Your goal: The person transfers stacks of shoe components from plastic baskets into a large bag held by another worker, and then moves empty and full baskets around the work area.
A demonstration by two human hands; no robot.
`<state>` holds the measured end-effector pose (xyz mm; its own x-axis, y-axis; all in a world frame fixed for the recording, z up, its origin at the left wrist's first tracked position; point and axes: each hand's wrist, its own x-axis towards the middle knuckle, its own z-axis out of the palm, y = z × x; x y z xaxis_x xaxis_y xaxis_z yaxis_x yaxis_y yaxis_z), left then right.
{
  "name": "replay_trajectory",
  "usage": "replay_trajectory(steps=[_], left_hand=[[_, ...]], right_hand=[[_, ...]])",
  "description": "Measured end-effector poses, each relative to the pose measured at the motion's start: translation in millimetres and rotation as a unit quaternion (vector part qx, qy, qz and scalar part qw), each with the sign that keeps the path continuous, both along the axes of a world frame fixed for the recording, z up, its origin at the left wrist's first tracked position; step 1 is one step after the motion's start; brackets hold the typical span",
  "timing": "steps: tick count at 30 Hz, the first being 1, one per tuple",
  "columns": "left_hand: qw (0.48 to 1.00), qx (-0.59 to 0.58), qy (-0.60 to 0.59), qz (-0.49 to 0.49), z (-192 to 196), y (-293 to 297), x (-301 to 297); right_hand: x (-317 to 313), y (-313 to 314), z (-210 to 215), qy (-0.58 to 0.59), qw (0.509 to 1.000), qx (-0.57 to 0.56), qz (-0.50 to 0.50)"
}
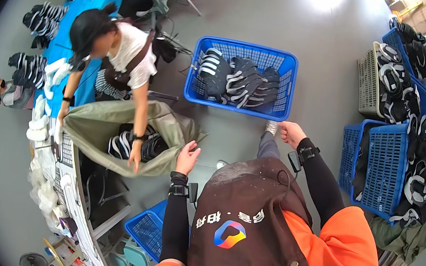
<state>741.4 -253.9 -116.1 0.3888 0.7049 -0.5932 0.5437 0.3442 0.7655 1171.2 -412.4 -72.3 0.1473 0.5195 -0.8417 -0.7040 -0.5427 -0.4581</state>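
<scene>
My left hand [188, 158] has its fingers apart beside the right edge of a large grey-green sack [93, 124]; I cannot tell if it touches the cloth. Inside the sack lie black and white shoe uppers [136, 143]. A co-worker's hands are at the sack, one on its left rim and one over its opening. My right hand [292, 135] is closed, fingertips pinched by the near right corner of a blue plastic basket [236, 109]; whether they grip it is unclear. More black uppers with white stripes [243, 82] fill part of that basket.
The co-worker [133, 56] leans in from the left, beside a blue-covered table [95, 11] with stacked uppers. Blue baskets [383, 165] and a beige basket [367, 82] of uppers stand right. An empty-looking blue basket [144, 231] and stools [135, 254] are near my left arm.
</scene>
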Motion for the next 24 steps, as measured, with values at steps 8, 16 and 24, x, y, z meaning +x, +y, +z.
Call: replay_trajectory(steps=[8,16,24], left_hand=[[0.933,-0.240,-0.051,0.263,-77.2,56.5,128.0],[0.958,-0.171,0.129,0.192,-230.5,179.9,222.2],[0.968,-0.003,0.218,0.128,-483.8,376.7,235.3]], right_hand=[[123.4,104.5,-142.7,-0.079,0.981,-0.155,0.089],[129.6,194.5,-328.3,0.006,0.976,-0.218,-0.017],[105.8,264.5,-531.3,0.056,0.976,-0.203,-0.053]])
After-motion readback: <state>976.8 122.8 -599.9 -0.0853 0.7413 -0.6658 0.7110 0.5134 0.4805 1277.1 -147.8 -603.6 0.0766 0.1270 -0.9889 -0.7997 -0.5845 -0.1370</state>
